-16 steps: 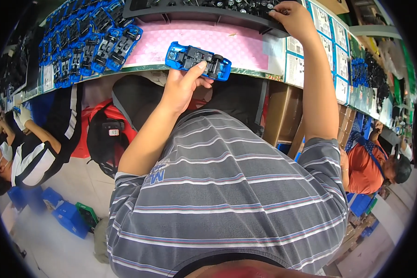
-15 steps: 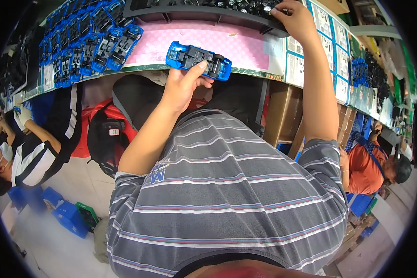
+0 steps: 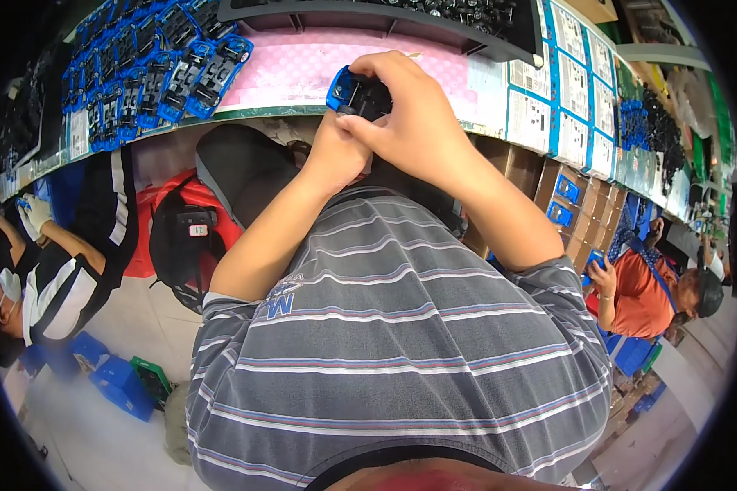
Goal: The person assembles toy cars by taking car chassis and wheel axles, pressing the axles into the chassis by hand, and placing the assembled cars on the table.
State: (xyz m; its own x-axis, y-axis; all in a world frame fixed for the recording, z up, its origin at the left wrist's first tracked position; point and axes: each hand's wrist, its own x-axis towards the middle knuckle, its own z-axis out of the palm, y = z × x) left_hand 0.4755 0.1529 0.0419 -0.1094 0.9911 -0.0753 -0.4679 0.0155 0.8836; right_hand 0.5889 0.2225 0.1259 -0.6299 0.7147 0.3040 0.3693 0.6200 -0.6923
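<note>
Gripping a small blue toy car [image 3: 362,93] with both hands, in front of the chest and close to the near edge of the table [image 3: 488,108], with its dark side turned up. Supporting it from below and nearer the body with the left hand [image 3: 341,155]. Closing over it from the other side with the right hand [image 3: 418,113], with fingers bent around the far edge and thumb laid along the near one. Leaving mainly the blue end in sight, left of the right fingers. Hard to make out exactly the lie of the left fingers, covered by car and right hand.

Bordered beyond the hands by a pink mat [image 3: 287,64], then by a black tray [image 3: 468,42] heaped with small dark parts [image 3: 434,8]. Flanked to the hands' left by rows of blue cars [image 3: 151,74], to their right by printed sheets [image 3: 573,92]. Joined well right of the hands by a co-worker in orange [image 3: 643,290], with a blue piece [image 3: 595,259] in hand.
</note>
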